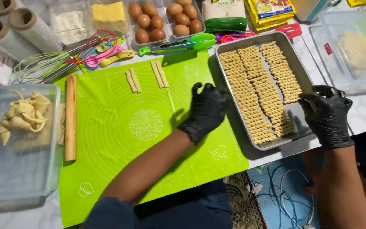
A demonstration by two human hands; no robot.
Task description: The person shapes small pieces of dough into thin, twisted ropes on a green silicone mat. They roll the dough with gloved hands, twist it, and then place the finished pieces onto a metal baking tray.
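A head-worn camera looks down on a white worktop set up for baking. Both hands wear black gloves and grip a rectangular metal baking tray by its two long sides. The left hand curls its fingers over the tray's left rim, where the tray meets a bright green silicone baking mat. The right hand is closed over the right rim near the front corner. The tray sits at a slight angle, just right of the mat, and holds three close columns of pale twisted dough sticks.

On the mat lie two pairs of flat uncooked dough strips near its far edge, and a wooden rolling pin lies along its left side. A clear plastic tub at far left holds loose dough scraps. Behind the mat are brown eggs in a clear carton, green tongs, coloured whisks and measuring spoons.

To handle the tray well, both grips should stay level and move together, since the unbaked twists look soft and packed tightly; a tilt or jolt could slide them into each other.
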